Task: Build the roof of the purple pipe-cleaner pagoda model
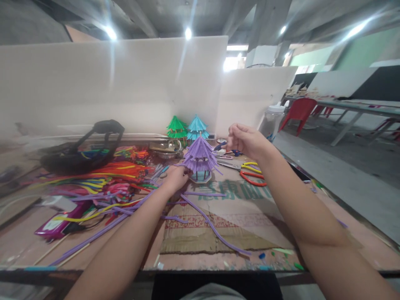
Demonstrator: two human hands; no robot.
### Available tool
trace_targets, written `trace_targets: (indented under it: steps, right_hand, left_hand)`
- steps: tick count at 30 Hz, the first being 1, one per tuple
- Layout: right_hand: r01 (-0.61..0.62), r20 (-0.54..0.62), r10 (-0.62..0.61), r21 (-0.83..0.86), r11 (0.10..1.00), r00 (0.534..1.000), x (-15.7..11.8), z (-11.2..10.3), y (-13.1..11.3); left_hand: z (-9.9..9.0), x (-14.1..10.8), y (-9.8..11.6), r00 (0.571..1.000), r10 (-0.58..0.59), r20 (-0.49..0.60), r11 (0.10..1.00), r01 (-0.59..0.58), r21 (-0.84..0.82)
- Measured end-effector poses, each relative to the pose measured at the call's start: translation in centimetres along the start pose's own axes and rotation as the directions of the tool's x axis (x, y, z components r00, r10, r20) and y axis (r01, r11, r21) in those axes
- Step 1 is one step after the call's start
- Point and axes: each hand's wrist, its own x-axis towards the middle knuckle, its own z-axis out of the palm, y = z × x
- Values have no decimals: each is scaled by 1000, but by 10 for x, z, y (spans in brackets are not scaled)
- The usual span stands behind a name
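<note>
A small purple pagoda model [200,153] with tiered strip roofs stands upright on a pale base in the middle of the table. My left hand [178,177] is closed at the left side of its base, the fingertips partly hidden there. To the right and higher, my right hand [243,139] is raised in a pinch. A dark blue piece [220,146] shows by its fingertips; whether the hand holds it I cannot tell. Behind the purple model stand a green pagoda model [177,128] and a light blue pagoda model [197,125].
Red- and yellow-handled scissors [253,178] lie right of the model. Purple fuzzy strips [212,227] cross the cardboard [178,241]. At left are colourful strip bundles [115,171], a magenta device [62,221] and a black strapped object [78,154]. A metal bowl [167,155] and clear jar [271,121] stand farther back.
</note>
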Motion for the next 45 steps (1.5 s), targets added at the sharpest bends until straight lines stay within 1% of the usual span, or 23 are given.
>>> trace_targets:
  steps: [4, 8, 10, 12, 14, 16, 17, 18, 19, 20, 21, 22, 23, 24, 25, 28, 30, 31, 34, 36, 39, 42, 45]
  right_hand:
    - [-38, 24, 41, -115, 993, 999, 0, 3, 2]
    - [-65, 31, 72, -190, 980, 997, 1, 5, 4]
    - [-50, 17, 54, -209, 977, 998, 1, 6, 3]
    - [-18, 10, 21, -211, 977, 1000, 0, 8, 0]
    - [24, -4, -25, -181, 983, 1000, -2, 12, -4]
    - [81, -21, -84, -115, 990, 996, -5, 20, -9]
    - [115, -27, -118, -73, 991, 993, -7, 26, -11]
    - [150, -27, -151, -29, 988, 988, -9, 32, -13]
    - [186, -23, -186, 17, 982, 982, -11, 39, -15]
    - [224, -16, -223, 60, 973, 975, -13, 46, -16]
    - [256, -8, -256, 94, 962, 967, -16, 53, -17]
    - [284, 3, -286, 120, 951, 958, -19, 60, -18]
    - [309, 10, -314, 139, 941, 949, -21, 67, -17]
    - [329, 15, -335, 148, 933, 942, -24, 73, -16]
    - [342, 21, -348, 150, 928, 937, -26, 79, -15]
    - [349, 43, -356, 119, 929, 933, -28, 89, -8]
    - [358, 47, -362, 79, 930, 931, -26, 90, -3]
    - [367, 39, -369, 56, 929, 929, -25, 90, -1]
    - [377, 5, -377, -11, 926, 926, -20, 85, 3]
    - [366, -6, -366, -38, 930, 931, -18, 83, 5]
    - [363, -5, -363, -52, 931, 932, -18, 83, 7]
    - [377, 3, -377, -67, 924, 926, -18, 84, 8]
    - [373, 6, -378, -180, 910, 926, -18, 81, 6]
  left_hand:
    - [1, 0, -1, 998, 58, -30, 990, -53, 129]
    - [3, 0, -1, 998, 61, -28, 992, -57, 110]
    - [2, 0, 0, 997, 68, -26, 993, -65, 99]
    - [-4, -2, 0, 997, 78, -2, 993, -78, 93]
    - [-17, -7, 2, 995, 73, 71, 993, -79, 89]
    - [-36, -16, 8, 982, 3, 191, 997, -18, 75]
    - [-45, -21, 13, 969, 18, 246, 1000, -14, -19]
    - [-53, -26, 20, 946, 105, 308, 984, -54, -170]
    - [-59, -32, 28, 931, 204, 303, 939, -99, -329]
    - [-63, -36, 36, 938, 264, 225, 870, -131, -476]
    - [-64, -41, 45, 961, 262, 92, 784, -157, -600]
    - [-62, -44, 54, 971, 239, -6, 703, -178, -688]
    - [-58, -47, 62, 969, 237, -73, 631, -210, -747]
    - [-53, -49, 68, 961, 264, -86, 569, -227, -790]
    - [-47, -50, 73, 952, 300, -62, 517, -217, -828]
    - [-34, -51, 82, 899, 432, 79, 447, -137, -884]
    - [-33, -52, 84, 866, 483, 131, 414, -95, -905]
    - [-35, -53, 84, 860, 492, 138, 389, -75, -918]
    - [-41, -55, 85, 877, 458, 145, 315, -8, -949]
    - [-43, -56, 86, 892, 426, 154, 289, 28, -957]
    - [-42, -54, 87, 920, 365, 142, 292, 32, -956]
    - [-41, -52, 88, 959, 270, 89, 318, -1, -948]
    - [-43, -50, 87, 981, 191, 24, 327, -41, -944]
